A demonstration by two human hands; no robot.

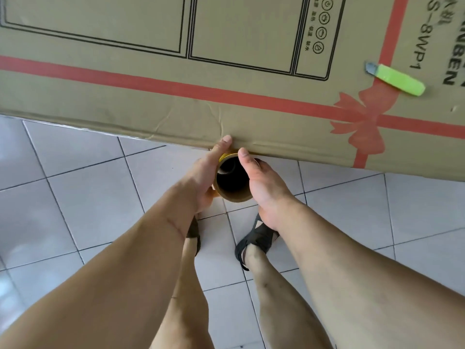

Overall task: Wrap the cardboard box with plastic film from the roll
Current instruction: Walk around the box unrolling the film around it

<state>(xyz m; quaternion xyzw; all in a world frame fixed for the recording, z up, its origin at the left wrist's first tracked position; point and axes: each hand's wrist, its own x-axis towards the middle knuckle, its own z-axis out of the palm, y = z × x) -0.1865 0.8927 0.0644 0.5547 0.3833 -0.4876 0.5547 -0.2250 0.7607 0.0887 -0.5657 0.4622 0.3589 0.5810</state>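
Observation:
A large brown cardboard box with a printed red ribbon and black line drawings fills the top of the view. Its near edge is creased in the middle. Just below that edge I look down the open end of the film roll, a brown cardboard tube held upright. My left hand grips the tube's left side, its thumb pressed against the box edge. My right hand grips the right side, thumb pointing up at the box. The film itself is hidden below the hands.
A green utility knife with its blade out lies on the box top at the right. The floor is pale square tile. My two feet in dark sandals stand right under the roll.

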